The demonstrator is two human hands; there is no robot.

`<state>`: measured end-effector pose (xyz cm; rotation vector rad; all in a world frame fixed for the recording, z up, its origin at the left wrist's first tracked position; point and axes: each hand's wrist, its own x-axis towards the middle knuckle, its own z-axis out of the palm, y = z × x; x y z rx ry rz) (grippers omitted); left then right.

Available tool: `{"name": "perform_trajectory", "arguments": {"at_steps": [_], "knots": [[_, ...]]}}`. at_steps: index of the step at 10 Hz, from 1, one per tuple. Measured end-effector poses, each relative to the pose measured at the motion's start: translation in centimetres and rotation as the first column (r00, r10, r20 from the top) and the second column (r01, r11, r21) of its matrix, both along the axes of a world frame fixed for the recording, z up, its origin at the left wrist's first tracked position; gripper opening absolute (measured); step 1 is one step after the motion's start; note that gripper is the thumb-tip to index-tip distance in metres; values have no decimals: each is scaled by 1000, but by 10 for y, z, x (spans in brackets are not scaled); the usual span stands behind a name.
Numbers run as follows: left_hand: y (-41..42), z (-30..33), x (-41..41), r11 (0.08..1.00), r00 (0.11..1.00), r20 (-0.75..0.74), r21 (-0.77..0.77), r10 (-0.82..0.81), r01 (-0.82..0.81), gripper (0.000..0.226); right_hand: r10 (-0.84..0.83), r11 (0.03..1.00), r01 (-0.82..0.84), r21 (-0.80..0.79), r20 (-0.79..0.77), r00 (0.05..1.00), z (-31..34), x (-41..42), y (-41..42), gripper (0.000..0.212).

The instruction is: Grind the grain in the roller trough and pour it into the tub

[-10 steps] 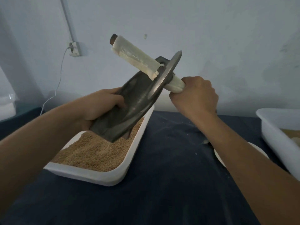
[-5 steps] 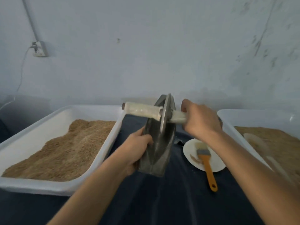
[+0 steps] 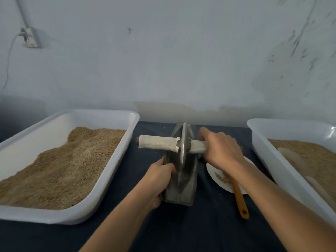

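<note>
Head view: roller trough now down between both tubs, left hand gripping trough, right hand gripping handle.

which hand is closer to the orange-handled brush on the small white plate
Right. The right hand grips the roller's wrapped handle directly above the orange-handled brush; the left hand holds the grey metal trough on its far side.

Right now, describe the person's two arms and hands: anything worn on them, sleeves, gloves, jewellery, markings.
Both arms are bare along the whole stretch in view; no sleeve edge shows. The left hand and the right hand wear no gloves. No watch, bracelet or ring can be seen, and no markings or bandages show on either forearm. The upper arms lie outside the picture, so any short sleeves there cannot be told.
</note>
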<state>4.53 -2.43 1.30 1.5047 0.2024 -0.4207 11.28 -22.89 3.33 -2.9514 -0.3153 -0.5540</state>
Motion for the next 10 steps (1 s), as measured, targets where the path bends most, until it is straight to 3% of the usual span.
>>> {"name": "perform_trajectory", "arguments": {"at_steps": [3,5,7,8,9,10], "knots": [[6,-14,8,993,999,-19,108,-36,38,37,15,999,-18,-43,-68,998,-5,2,4,33],[19,-10,19,934,991,35,340,-126,107,21,38,997,-46,-67,-108,993,-3,1,6,29],[28,-9,16,843,971,141,531,-191,89,25,90,990,-107,-95,-169,982,10,-5,5,29],[38,-22,-1,877,940,310,480,-141,-27,21,125,973,-145,-177,-116,985,18,-11,3,34],[46,-39,-25,936,869,488,263,81,-235,19,149,969,-175,-176,-153,977,28,-25,4,41],[48,-42,-32,940,810,559,147,179,-309,23,173,978,-191,-83,-182,968,38,-42,0,54]]}}
